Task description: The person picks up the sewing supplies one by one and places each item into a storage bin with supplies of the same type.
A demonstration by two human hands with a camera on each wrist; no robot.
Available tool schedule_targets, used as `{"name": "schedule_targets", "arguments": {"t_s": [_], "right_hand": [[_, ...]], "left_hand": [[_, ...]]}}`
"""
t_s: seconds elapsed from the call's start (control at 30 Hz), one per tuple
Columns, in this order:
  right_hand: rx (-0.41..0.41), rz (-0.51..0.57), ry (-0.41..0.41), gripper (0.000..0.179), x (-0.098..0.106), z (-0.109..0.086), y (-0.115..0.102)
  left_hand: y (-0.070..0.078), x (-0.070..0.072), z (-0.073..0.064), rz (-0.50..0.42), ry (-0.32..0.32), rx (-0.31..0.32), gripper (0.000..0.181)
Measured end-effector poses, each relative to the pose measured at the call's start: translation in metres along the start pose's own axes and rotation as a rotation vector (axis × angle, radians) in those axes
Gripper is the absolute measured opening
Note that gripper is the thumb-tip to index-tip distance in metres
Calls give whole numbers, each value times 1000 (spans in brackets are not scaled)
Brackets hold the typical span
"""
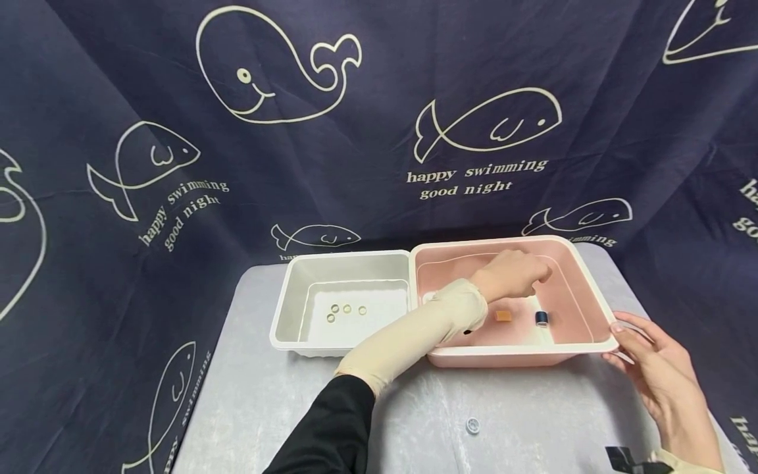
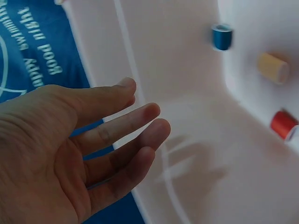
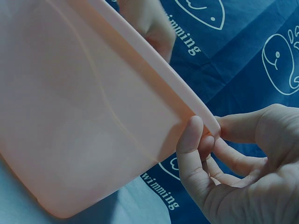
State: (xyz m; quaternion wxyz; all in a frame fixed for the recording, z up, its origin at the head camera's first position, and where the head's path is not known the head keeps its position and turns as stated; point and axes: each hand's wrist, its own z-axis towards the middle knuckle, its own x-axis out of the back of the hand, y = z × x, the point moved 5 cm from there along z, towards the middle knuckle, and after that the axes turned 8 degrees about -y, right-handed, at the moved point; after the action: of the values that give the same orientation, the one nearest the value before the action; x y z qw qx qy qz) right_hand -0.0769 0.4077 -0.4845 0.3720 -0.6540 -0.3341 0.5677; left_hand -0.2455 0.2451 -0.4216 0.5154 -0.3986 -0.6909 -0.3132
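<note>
My left hand [image 1: 514,273] reaches over the pink bin [image 1: 485,356]. In the left wrist view its fingers are loosely bent with nothing between them. A blue thread spool [image 2: 222,37], an orange spool [image 2: 273,68] and a red spool [image 2: 283,125] lie in the bin, apart from that hand. My right hand [image 1: 663,368] grips the bin's near right corner, thumb and fingers pinching the rim [image 3: 205,116] in the right wrist view. The left forearm covers part of the bin in the head view.
A white bin [image 1: 283,309] stands against the pink one on the left, with several small pale bobbin-like rings [image 1: 347,309] inside. One greyish round bobbin-like piece [image 1: 472,426] lies on the grey table [image 1: 237,395]. Dark blue printed cloth [image 1: 379,164] hangs behind.
</note>
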Motion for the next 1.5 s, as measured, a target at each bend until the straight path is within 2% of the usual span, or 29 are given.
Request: {"name": "schedule_targets", "arguments": {"t_s": [0.2,0.47,0.77,1.07,1.17,1.33,1.5], "right_hand": [[-6,4,5,36,1,0,0],[-18,-5,19,35,2,0,1],[-13,5,-2,37,1,-2,1],[-22,14,9,37,1,-3,1],[-20,14,3,37,1,-3,1],[-23,17,-7,37,1,-2,1],[-35,26,-5,37,1,-3,2]], "left_hand": [[6,21,-13,35,17,-16,30],[15,36,-29,27,10,-46,37],[23,49,-56,46,86,-84,37],[32,54,-83,89,144,-129,30],[36,55,-91,142,185,-151,27],[43,53,-105,240,220,-166,34],[47,48,-119,227,250,-180,37]]}}
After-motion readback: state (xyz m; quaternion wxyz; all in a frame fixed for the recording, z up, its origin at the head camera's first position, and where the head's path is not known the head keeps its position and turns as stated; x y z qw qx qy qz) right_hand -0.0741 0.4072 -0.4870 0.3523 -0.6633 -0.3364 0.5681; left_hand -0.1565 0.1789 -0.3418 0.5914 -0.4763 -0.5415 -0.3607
